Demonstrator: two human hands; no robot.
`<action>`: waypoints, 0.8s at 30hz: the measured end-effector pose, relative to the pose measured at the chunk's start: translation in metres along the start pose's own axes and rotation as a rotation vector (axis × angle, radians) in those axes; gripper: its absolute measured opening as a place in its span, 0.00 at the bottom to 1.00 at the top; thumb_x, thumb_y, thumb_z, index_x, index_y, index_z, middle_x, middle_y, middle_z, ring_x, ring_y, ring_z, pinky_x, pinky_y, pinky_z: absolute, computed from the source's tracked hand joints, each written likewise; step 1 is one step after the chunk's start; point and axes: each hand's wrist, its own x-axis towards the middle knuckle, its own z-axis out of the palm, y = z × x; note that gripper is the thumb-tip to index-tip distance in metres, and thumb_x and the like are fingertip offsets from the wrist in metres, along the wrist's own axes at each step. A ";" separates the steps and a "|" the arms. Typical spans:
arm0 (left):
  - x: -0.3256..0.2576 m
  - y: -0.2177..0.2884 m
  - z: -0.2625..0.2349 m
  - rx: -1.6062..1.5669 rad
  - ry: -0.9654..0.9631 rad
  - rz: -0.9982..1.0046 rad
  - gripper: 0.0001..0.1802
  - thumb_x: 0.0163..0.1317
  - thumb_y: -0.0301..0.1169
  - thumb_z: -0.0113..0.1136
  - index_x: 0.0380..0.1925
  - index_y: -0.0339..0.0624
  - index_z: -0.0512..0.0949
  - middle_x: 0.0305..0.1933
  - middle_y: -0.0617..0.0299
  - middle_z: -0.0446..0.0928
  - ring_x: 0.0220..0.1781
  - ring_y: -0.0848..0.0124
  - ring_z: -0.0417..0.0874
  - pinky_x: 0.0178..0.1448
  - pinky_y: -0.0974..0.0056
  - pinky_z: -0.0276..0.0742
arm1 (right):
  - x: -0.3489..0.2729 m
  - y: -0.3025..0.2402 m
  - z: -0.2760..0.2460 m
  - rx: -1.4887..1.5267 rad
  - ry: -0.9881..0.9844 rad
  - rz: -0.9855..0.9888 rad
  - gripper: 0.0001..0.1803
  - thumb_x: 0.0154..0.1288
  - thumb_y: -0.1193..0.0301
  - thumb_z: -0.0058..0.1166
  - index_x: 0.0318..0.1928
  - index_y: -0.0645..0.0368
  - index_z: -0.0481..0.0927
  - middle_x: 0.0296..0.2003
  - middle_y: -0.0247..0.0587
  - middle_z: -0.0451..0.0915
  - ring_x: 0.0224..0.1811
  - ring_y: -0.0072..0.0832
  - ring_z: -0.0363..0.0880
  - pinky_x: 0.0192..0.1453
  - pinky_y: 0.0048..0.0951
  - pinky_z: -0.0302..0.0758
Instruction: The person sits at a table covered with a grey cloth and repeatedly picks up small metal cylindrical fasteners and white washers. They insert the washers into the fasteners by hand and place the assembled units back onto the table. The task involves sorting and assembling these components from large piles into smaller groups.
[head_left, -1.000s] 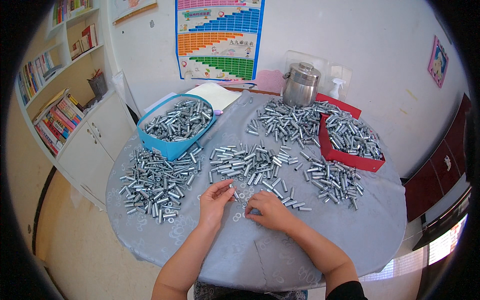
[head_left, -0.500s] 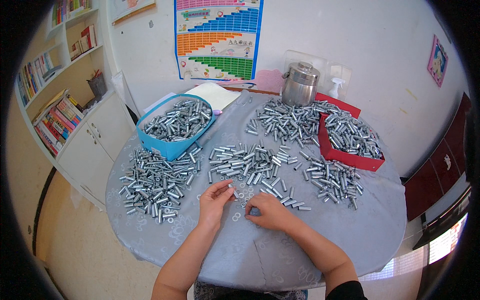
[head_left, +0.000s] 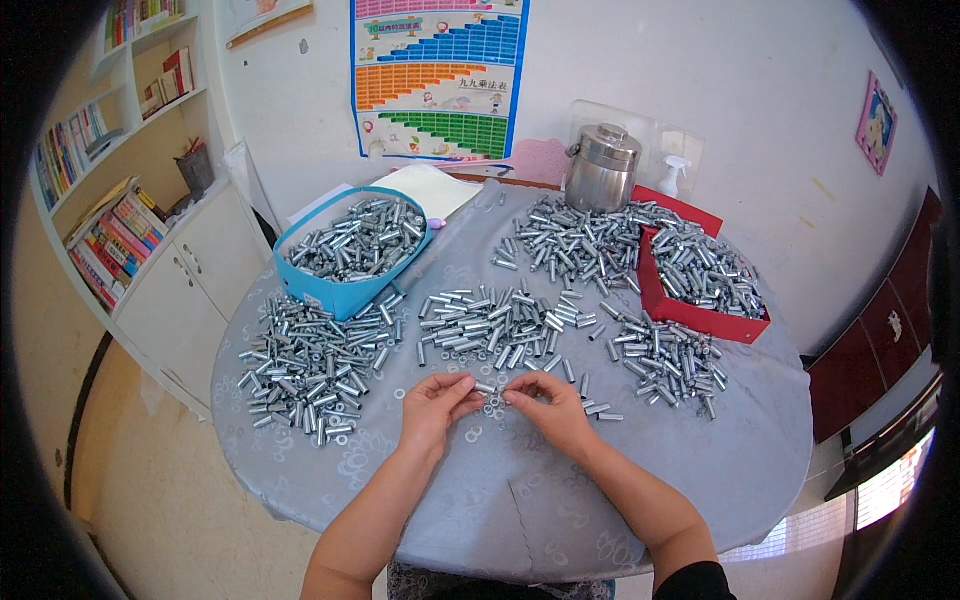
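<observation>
My left hand (head_left: pixel 432 408) pinches a short silvery metal sleeve (head_left: pixel 485 387), held sideways just above the table. At the sleeve's other end are the pinched fingertips of my right hand (head_left: pixel 552 408). Whatever they grip is too small to make out, perhaps a ring. Below and between the hands lie several flat metal washers (head_left: pixel 473 434), partly covered by the fingers. A loose pile of sleeves (head_left: pixel 490 322) spreads just beyond both hands.
A heap of metal sleeves (head_left: pixel 310 365) lies at left, before a full blue box (head_left: pixel 352 303). On the right, a red box (head_left: pixel 700 320) holds more, with another pile (head_left: pixel 665 365) in front. A steel canister (head_left: pixel 602 170) and white spray bottle (head_left: pixel 673 175) stand behind.
My right hand has risen from the tabletop and come to the sleeve's end. In my left hand the sleeve has turned from steeply slanted to nearly level.
</observation>
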 end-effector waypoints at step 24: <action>-0.001 0.001 0.002 -0.037 -0.009 -0.080 0.09 0.55 0.25 0.58 0.34 0.31 0.70 0.35 0.46 0.77 0.33 0.63 0.81 0.36 0.67 0.81 | -0.004 0.000 -0.009 -0.637 -0.288 -0.271 0.07 0.46 0.72 0.60 0.28 0.57 0.79 0.26 0.36 0.78 0.28 0.30 0.75 0.34 0.28 0.70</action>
